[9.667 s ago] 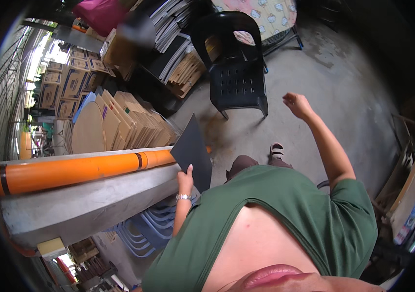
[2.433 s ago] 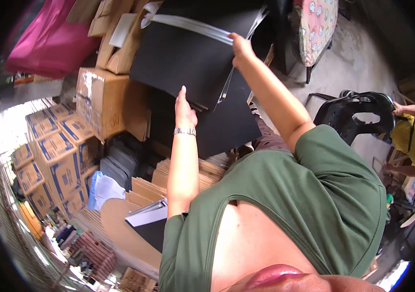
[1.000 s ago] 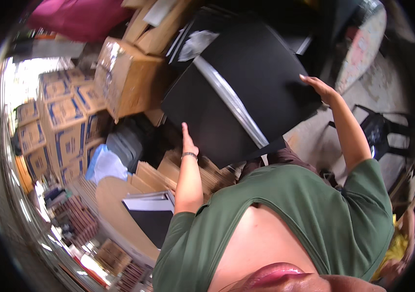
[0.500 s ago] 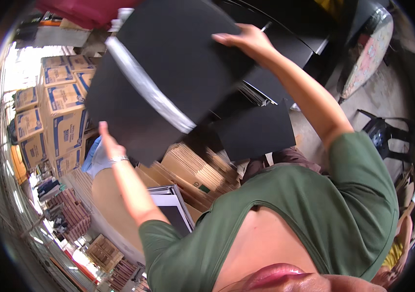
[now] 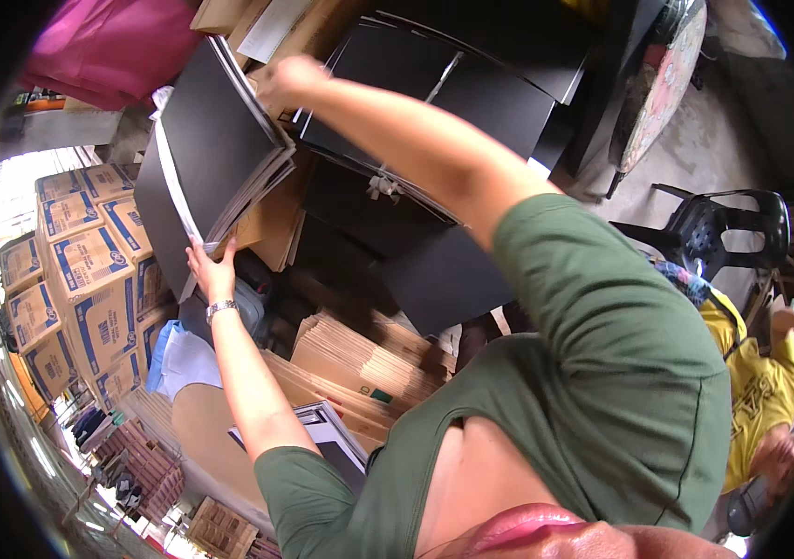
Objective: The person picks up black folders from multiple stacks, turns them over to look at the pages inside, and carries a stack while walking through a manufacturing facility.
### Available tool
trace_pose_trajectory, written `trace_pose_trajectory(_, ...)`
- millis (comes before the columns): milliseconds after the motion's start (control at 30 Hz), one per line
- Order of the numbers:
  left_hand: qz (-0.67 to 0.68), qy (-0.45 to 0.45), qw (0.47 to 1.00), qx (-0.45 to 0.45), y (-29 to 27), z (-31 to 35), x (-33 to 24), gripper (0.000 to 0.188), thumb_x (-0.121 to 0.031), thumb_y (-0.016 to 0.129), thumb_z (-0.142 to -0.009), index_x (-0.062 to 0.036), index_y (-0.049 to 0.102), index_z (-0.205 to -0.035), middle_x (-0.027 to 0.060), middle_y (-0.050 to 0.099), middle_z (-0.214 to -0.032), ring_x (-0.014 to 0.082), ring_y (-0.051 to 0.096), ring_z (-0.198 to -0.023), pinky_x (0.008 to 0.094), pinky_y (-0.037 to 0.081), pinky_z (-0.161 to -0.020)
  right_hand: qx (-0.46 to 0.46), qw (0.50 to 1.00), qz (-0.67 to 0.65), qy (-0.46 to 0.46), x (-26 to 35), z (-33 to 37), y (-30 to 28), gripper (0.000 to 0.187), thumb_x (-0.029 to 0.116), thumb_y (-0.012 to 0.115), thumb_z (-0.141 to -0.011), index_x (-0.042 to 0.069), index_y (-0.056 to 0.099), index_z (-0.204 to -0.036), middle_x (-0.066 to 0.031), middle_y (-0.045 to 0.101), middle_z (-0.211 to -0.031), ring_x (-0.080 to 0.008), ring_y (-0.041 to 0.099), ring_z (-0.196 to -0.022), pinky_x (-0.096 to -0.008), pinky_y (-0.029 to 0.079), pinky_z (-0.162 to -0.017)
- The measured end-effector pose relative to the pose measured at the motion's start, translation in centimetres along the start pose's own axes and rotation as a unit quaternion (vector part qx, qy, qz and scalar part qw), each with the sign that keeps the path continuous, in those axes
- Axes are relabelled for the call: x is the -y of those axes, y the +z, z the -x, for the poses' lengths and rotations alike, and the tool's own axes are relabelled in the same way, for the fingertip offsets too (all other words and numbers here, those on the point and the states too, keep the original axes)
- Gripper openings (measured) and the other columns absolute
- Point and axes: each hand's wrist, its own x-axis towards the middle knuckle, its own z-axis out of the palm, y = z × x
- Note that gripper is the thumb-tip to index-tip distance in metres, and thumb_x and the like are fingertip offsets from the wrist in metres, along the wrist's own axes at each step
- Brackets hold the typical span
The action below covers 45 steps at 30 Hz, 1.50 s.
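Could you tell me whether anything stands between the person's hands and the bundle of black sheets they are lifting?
Nothing visible does. The left hand already supports the lower edge of the bundle of black sheets, and the right hand holds its upper corner. Both touch it directly, above the flattened cardboard.

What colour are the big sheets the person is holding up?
The stack of sheets is black with a pale band around it, seen in the head view.

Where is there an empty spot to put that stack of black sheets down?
Bare concrete floor shows at the upper right, between the black plastic chair and the patterned board. Everywhere else is crowded: black sheets piled ahead, flattened cardboard below them, printed cartons stacked left.
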Motion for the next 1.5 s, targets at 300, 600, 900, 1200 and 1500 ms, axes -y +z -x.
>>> trace_pose_trajectory(300,0.032,-0.037,0.999,-0.023,0.9,-1.3,0.0,0.095,-0.051,0.071,-0.076,-0.0110,0.023,-0.148,0.0294,0.024,-0.147,0.0419,0.021,-0.138,0.0477,0.021,-0.112,-0.174,0.910,0.375,0.020,-25.8,5.5,-12.9,0.058,0.052,0.060,-0.084,0.008,0.058,-0.121,-0.0182,0.059,-0.120,-0.0366,0.058,-0.109,-0.0465,0.048,-0.089)
trace_pose_trajectory(600,0.271,0.000,0.950,-0.153,1.2,5.4,-8.3,0.074,-0.020,0.068,-0.085,0.0057,0.026,-0.141,0.0270,0.026,-0.147,0.0356,0.026,-0.137,0.0412,0.018,-0.115,0.008,0.978,0.207,0.017,-27.8,3.2,-19.2,0.057,0.058,0.044,-0.091,0.015,0.060,-0.125,-0.0139,0.063,-0.118,-0.0332,0.057,-0.112,-0.0435,0.044,-0.097)
trace_pose_trajectory(900,0.379,-0.012,0.924,0.052,8.1,21.0,-17.6,0.053,-0.014,0.068,-0.084,-0.0037,0.047,-0.131,0.0215,0.041,-0.140,0.0329,0.037,-0.132,0.0427,0.027,-0.110,-0.007,0.970,0.240,0.025,-24.9,5.3,-19.3,0.044,0.035,0.044,-0.094,0.023,0.049,-0.135,-0.0166,0.058,-0.124,-0.0353,0.059,-0.108,-0.0449,0.048,-0.092)
trace_pose_trajectory(1200,0.403,-0.076,0.897,0.168,10.6,26.0,-16.3,0.039,-0.015,0.065,-0.086,-0.0048,0.056,-0.123,0.0159,0.058,-0.124,0.0295,0.055,-0.114,0.0387,0.043,-0.094,-0.044,0.933,0.344,-0.096,-24.6,6.3,-16.4,0.034,0.030,0.050,-0.093,0.017,0.055,-0.125,-0.0152,0.058,-0.120,-0.0375,0.061,-0.099,-0.0481,0.051,-0.082)
trace_pose_trajectory(1500,0.440,-0.158,0.849,0.246,12.3,30.4,-11.9,0.036,-0.015,0.064,-0.088,-0.0004,0.057,-0.120,0.0192,0.060,-0.121,0.0274,0.058,-0.113,0.0348,0.045,-0.095,-0.103,0.956,0.269,-0.062,-26.0,4.5,-18.6,0.041,0.036,0.061,-0.084,0.013,0.063,-0.117,-0.0181,0.065,-0.107,-0.0358,0.060,-0.105,-0.0442,0.047,-0.092)
